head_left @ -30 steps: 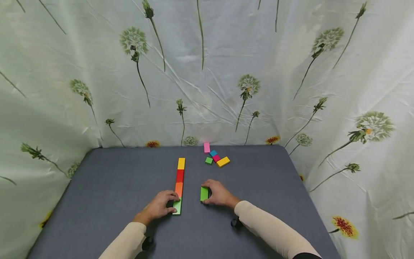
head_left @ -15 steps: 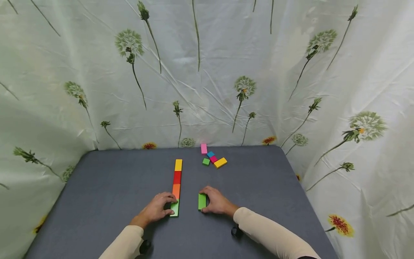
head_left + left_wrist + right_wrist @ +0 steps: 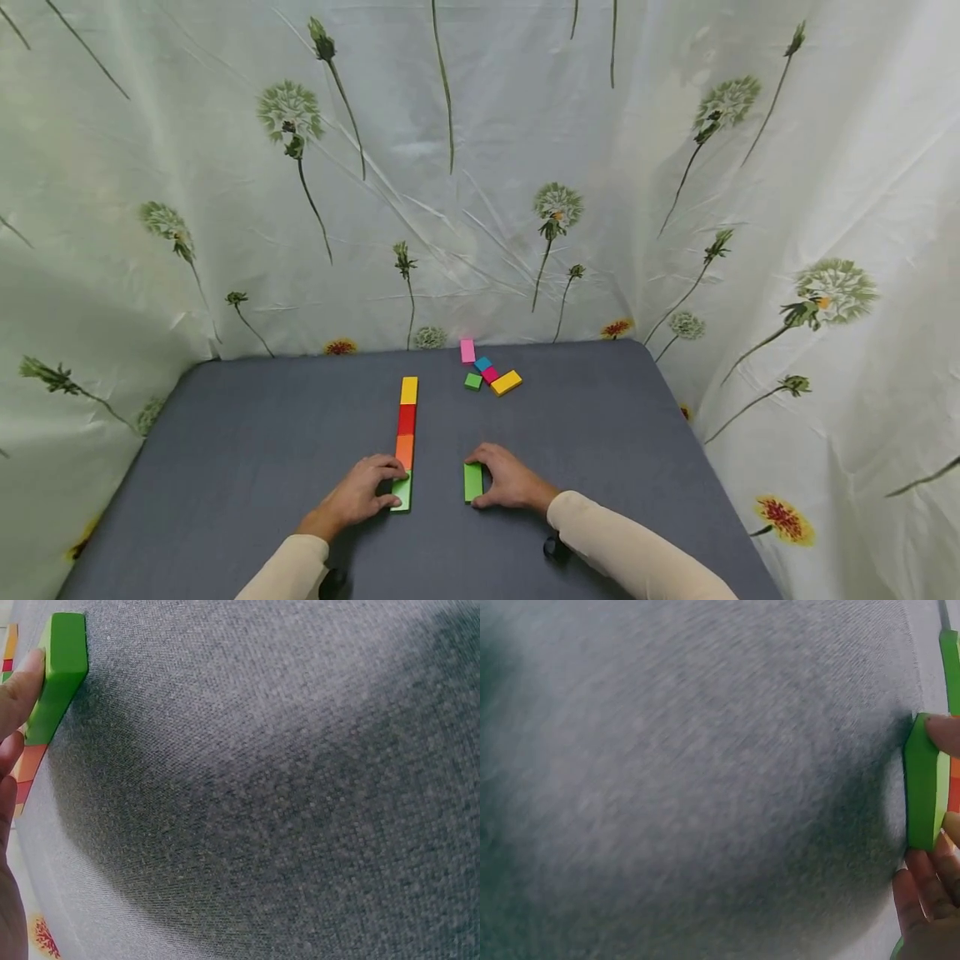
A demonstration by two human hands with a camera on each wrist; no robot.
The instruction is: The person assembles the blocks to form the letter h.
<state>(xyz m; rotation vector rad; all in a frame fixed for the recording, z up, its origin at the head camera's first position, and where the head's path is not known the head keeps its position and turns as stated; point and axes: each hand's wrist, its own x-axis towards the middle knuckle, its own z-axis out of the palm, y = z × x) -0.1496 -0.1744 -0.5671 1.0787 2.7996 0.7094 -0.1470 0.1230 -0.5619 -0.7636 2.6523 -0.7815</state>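
Note:
A straight row of flat blocks runs away from me in the head view: yellow (image 3: pixel 409 390), red (image 3: pixel 407 419), orange (image 3: pixel 404 452) and, nearest, a light green block (image 3: pixel 401 493). My left hand (image 3: pixel 358 493) pinches that light green block from the left side, with the thumb at its near end. Its green end face (image 3: pixel 68 645) shows in the left wrist view. To the right of the row, my right hand (image 3: pixel 513 482) grips a second green block (image 3: pixel 472 483) lengthwise, thumb and fingers at opposite ends. The right wrist view shows this green block (image 3: pixel 921 787) low over the cloth.
Toward the far edge of the grey table (image 3: pixel 247 433) lie loose blocks: pink (image 3: pixel 467 350), blue (image 3: pixel 482 364), magenta (image 3: pixel 490 375), yellow-orange (image 3: pixel 506 382) and a small green one (image 3: pixel 473 381). A dandelion-print curtain (image 3: pixel 480 208) surrounds the table's back and sides.
My right hand has drawn its green block nearer to me, and it now stands roughly level with the row's near end. My left hand stays on the light green block. The head view has shifted slightly.

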